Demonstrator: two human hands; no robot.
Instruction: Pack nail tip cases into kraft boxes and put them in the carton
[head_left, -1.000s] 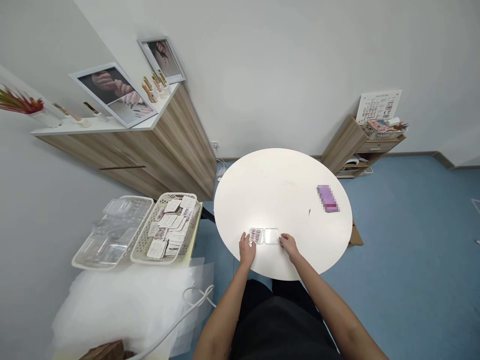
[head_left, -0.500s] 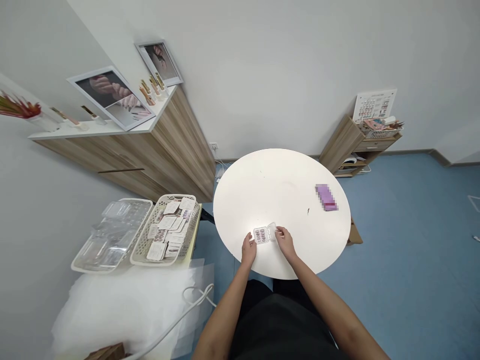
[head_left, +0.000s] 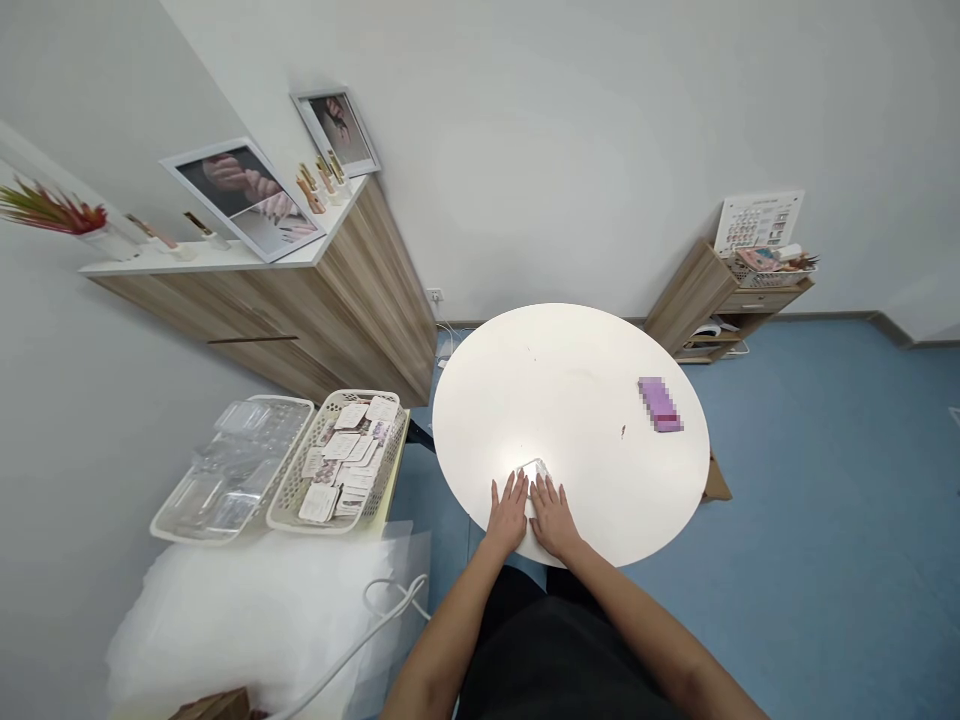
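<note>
A small clear plastic case (head_left: 534, 467) lies on the white oval table (head_left: 570, 350), near its front edge. The lid looks folded over, and glare and my fingers hide what is inside. My left hand (head_left: 508, 515) lies with its fingers spread, the tips on the near left edge of the case. My right hand (head_left: 553, 517) rests flat beside it, fingers apart, its tips on the near right part. Neither hand is wrapped round the case.
A purple pixelated item (head_left: 661, 404) lies on the table's right side. To the left stand a basket of cards (head_left: 277, 515) and a basket of clear plastic cases (head_left: 161, 525). Translucent sheets (head_left: 247, 610) and a white cable (head_left: 337, 660) are in front of them. A wooden cabinet (head_left: 375, 290) stands behind.
The case lay open with pinkish pieces showing; now its lid is folded over. Both hands have come together over its near side with fingers spread. The view has shifted slightly.
</note>
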